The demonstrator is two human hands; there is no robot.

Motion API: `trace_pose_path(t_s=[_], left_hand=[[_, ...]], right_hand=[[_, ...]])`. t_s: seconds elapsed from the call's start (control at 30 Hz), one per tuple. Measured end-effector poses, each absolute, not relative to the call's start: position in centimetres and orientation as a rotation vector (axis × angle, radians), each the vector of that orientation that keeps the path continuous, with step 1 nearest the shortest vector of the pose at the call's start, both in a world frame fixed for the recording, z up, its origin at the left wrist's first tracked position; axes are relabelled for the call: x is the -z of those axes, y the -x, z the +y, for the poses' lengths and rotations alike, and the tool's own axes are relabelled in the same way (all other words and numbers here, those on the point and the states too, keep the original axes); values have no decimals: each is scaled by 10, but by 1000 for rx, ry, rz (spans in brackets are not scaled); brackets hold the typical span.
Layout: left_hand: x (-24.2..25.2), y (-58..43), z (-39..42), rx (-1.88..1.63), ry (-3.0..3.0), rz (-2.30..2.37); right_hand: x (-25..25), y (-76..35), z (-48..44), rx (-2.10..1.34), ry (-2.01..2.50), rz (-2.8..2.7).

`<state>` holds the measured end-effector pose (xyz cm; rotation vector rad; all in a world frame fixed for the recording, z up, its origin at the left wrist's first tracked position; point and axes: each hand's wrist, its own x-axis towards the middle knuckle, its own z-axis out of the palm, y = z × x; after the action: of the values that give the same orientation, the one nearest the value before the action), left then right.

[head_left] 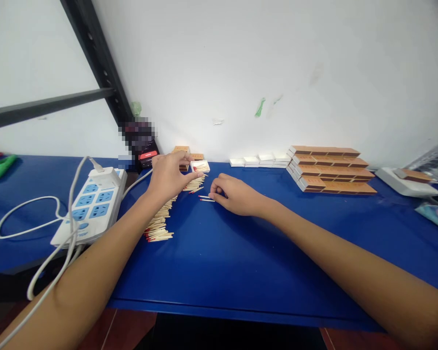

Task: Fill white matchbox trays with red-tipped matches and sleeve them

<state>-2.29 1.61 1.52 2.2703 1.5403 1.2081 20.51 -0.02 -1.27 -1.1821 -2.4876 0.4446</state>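
Bare forearms [73, 272] angle in over the blue bench [222, 277] toward the wall [204, 73]. At the right hand [237, 195], the grip is pinched on two matches [207, 200], red heads pointing left, probably held by their ends to stay parallel. Thumb and fingers of the left hand [168, 176] straddle a white tray [200, 166] with matches inside, perhaps to steady it; whether that grip is firm, I cannot tell. Loose matches [159, 232] lie beside it, apparently for easy reach. Stacked matchboxes [330, 171] stand well apart on the right, likely leaving working room.
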Motion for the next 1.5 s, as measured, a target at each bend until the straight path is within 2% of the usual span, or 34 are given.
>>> trace_pose_path(t_s=[0.23, 0.57, 0.83, 1.1, 1.4, 1.5], left_hand=[[-16, 21, 15, -1221, -2270, 1521], [-16, 23, 15, -1166, -2301, 1537], [-15, 23, 17, -965, -2436, 1538], [-20, 15, 6, -900, -2334, 1208], [-24, 19, 9, -1134, -2134, 1362], [-28, 23, 11, -1225, -2091, 1434]], right_hand=[[9, -207, -7, -558, 1104, -2533], [13, -201, -5, -531, 1207, -2486], [4, -215, 5, -382, 1168, -2352], [5, -211, 4, -189, 1222, -2205], [7, -205, -3, -118, 1076, -2013], [16, -196, -3, -179, 1068, -2178]])
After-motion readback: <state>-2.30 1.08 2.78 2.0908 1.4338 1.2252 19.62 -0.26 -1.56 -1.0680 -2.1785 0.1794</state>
